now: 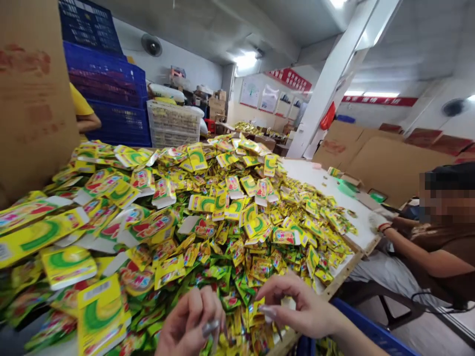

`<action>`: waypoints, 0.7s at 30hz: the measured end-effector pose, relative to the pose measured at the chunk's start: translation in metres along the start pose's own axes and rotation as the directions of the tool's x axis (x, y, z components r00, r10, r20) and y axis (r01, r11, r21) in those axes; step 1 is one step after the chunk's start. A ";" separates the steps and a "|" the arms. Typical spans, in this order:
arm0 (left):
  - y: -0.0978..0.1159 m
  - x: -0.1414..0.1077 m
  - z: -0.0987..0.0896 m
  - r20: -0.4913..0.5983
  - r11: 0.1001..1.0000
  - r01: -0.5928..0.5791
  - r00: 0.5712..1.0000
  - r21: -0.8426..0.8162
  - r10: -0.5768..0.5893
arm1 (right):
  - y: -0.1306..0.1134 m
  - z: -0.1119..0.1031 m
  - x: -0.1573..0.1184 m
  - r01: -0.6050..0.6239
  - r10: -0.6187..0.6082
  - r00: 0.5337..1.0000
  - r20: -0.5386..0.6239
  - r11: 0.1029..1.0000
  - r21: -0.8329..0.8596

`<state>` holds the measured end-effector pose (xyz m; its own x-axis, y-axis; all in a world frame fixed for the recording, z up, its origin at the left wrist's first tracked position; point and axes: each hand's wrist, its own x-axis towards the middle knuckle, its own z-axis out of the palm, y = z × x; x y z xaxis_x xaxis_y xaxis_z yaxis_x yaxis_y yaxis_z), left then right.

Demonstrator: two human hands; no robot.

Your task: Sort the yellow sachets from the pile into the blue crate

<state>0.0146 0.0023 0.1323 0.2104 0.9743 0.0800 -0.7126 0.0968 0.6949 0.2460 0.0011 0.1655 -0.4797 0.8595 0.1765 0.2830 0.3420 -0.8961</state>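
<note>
My left hand (193, 319) is at the bottom centre, low over the near edge of the pile, its fingers curled in and the thumb pressed to them. Whatever it holds, if anything, is hidden. To its right, my right hand (300, 306) reaches in with bent fingers, a gap showing between index finger and thumb. Just beyond those fingertips lies a small yellow sachet (255, 310) among several others. Around both hands spreads a heap of small green and yellow sachets (218, 272), with flat yellow cardboard boxes (100, 314) scattered over it. Some box ends stand open.
A white table (300, 170) with a wooden edge (349, 269) carries the heap. Blue crates (107, 79) and a large carton (33, 99) stand at left. A co-worker (438, 242) sits at right, a gloved hand at the table. A blue crate (367, 329) is below the edge.
</note>
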 end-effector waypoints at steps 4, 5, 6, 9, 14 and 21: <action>0.019 0.009 -0.010 -0.144 0.986 -0.020 0.990 -0.167 -0.004 | 0.022 -0.005 -0.004 -0.075 0.054 0.987 -0.153 0.988 -0.136; 0.021 0.011 -0.010 -0.171 0.977 -0.030 0.985 -0.213 -0.007 | 0.031 -0.005 -0.005 -0.101 0.071 0.978 -0.195 0.983 -0.151; 0.022 0.013 -0.010 -0.196 0.966 -0.034 0.981 -0.255 -0.017 | 0.041 -0.002 -0.008 -0.124 0.082 0.969 -0.235 0.978 -0.169; 0.021 0.017 -0.007 -0.233 0.936 -0.003 0.969 -0.351 -0.085 | 0.065 0.013 -0.021 -0.130 0.030 0.940 -0.341 0.952 -0.276; 0.020 0.022 -0.005 -0.224 0.903 0.007 0.968 -0.429 -0.115 | 0.085 0.031 -0.046 -0.080 -0.199 0.894 -0.401 0.810 -0.581; 0.014 0.023 -0.010 -0.202 0.911 -0.006 0.976 -0.412 -0.085 | 0.102 0.019 -0.042 -0.202 -0.251 0.861 -0.442 0.628 -0.751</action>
<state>0.0030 0.0283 0.1367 0.1310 0.9835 -0.1250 -0.9262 0.1664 0.3384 0.2789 -0.0075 0.0593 -0.1175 0.8221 0.5572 0.8986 0.3268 -0.2928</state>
